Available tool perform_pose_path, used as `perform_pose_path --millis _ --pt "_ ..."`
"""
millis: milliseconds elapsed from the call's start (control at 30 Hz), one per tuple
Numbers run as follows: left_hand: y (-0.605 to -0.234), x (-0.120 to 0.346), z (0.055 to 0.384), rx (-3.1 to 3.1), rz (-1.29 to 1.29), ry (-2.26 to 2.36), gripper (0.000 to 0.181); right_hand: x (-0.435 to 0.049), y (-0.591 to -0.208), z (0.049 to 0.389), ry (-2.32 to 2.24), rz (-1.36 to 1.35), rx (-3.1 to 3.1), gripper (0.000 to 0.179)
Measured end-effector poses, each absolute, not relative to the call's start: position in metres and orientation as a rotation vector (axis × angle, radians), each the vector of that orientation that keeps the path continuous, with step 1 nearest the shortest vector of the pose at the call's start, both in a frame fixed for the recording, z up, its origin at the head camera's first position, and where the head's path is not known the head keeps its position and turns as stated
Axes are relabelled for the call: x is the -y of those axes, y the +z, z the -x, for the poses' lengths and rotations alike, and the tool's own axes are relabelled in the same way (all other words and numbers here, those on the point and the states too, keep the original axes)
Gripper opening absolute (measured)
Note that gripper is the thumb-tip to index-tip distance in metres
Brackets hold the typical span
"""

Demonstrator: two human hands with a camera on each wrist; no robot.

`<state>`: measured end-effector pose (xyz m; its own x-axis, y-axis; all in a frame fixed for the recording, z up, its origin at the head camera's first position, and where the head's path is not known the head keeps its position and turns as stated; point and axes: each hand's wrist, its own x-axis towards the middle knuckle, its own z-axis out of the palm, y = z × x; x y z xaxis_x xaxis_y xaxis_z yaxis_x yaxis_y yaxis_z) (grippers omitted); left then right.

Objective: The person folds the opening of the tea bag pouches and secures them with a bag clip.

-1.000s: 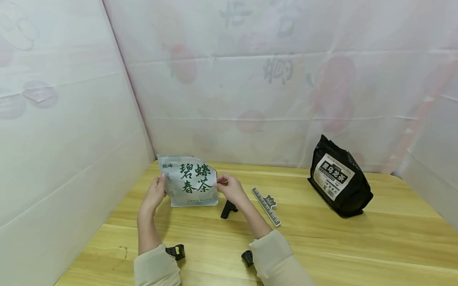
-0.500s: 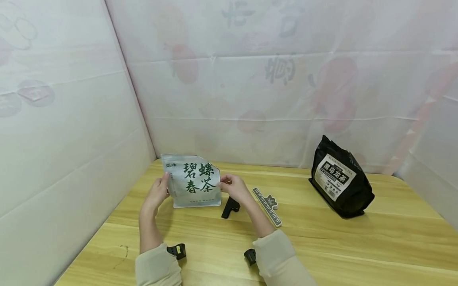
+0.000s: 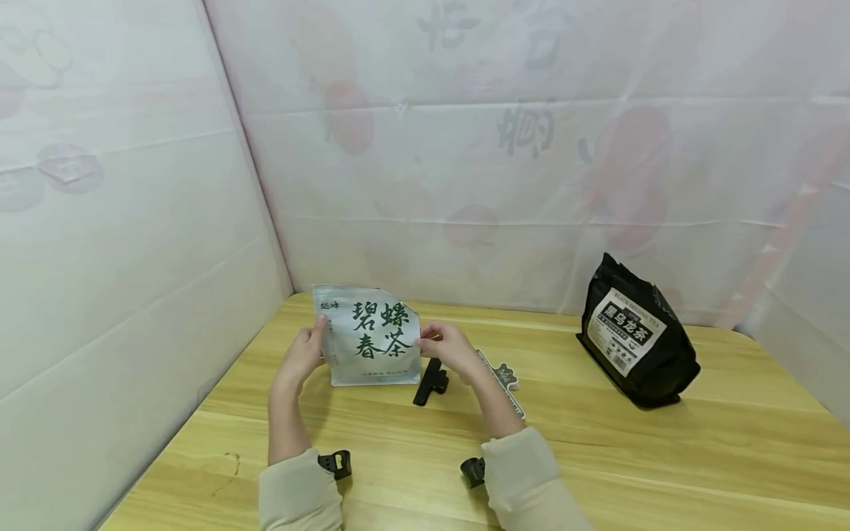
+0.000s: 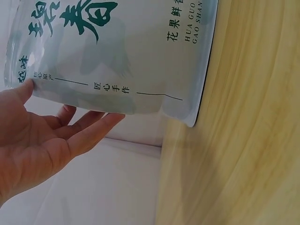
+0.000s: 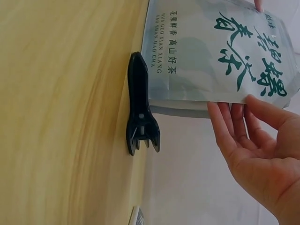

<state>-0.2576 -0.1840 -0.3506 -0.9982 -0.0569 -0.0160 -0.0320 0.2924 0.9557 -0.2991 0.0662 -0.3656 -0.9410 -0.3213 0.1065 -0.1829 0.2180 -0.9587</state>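
Note:
A pale silver-green tea bag (image 3: 372, 369) with green lettering stands upright at the back left of the table, its top right corner cut at a slant. My left hand (image 3: 304, 355) holds its left edge, the thumb on the front and the fingers behind, as the left wrist view shows. On the opposite edge, my right hand (image 3: 446, 346) pinches the bag between thumb and fingers. A black bag clip (image 3: 432, 382) lies on the table by the bag's lower right corner; in the right wrist view the clip (image 5: 140, 101) appears in front of it.
A black oolong tea bag (image 3: 637, 339) with a white label leans at the right. A piano-key patterned clip (image 3: 506, 376) lies partly hidden under my right forearm. Pale printed cloth walls (image 3: 425, 169) enclose the wooden table (image 3: 598, 457) at the back and sides.
Both hands have shifted the silver-green tea bag slightly to the right. More of the black clip shows, while my right forearm covers more of the patterned clip. The head view has moved slightly.

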Motion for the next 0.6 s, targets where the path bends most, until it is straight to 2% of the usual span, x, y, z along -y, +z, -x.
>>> perform_pose_path --millis 600 --pt "-0.3474 0.1785 0.2552 2.573 -0.088 -1.822 0.085 -0.0745 -0.3605 0.2954 -1.835 0.460 -2.347 0.012"
